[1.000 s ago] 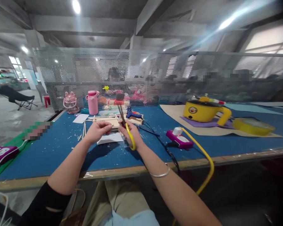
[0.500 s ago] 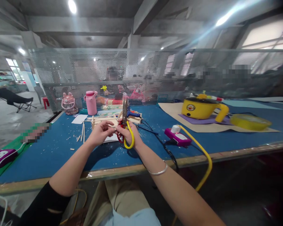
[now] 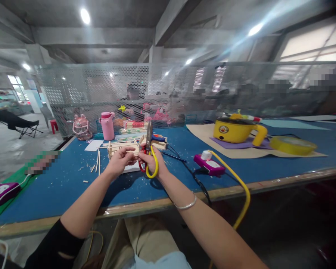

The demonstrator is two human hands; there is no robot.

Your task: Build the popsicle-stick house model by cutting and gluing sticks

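My right hand is closed around scissors, one handle loop yellow and one red, blades pointing up. Close beside it on the left, my left hand has its fingers curled in a pinch; whatever is between them is too small to make out. Just behind the hands stands a small frame of pale wooden sticks. A blue glue gun lies behind the scissors, against more pale wooden pieces. Part of a white sheet shows under the hands.
Loose sticks and scraps lie on the blue table. At the back left stand a pink bottle and a clear pink jug. To the right are a purple power strip, a yellow pot and a tape roll.
The view has tilted and shifted slightly. My hands stay close together, with the scissors still upright in the right one and the left fingers still pinched.
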